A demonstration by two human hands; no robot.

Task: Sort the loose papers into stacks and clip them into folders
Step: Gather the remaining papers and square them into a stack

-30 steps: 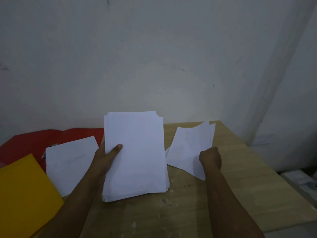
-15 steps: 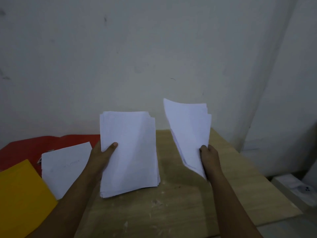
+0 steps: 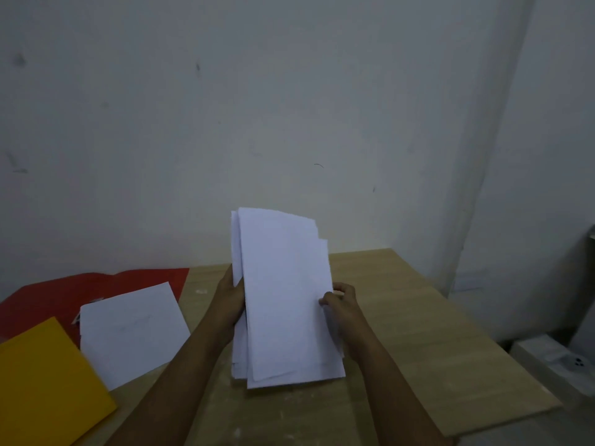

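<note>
Both hands hold one stack of white papers (image 3: 283,297) above the wooden table (image 3: 402,317): my left hand (image 3: 230,297) grips its left edge, fingers hidden behind the sheets, and my right hand (image 3: 341,300) pinches its right edge with curled fingers. I see the stack standing nearly upright — long axis vertical, top edge toward the wall, sheets slightly fanned and uneven. Left of the stack, a second pile of white sheets (image 3: 132,329) lies flat on an open red folder (image 3: 64,294), with a yellow folder (image 3: 45,387) nearer me.
</note>
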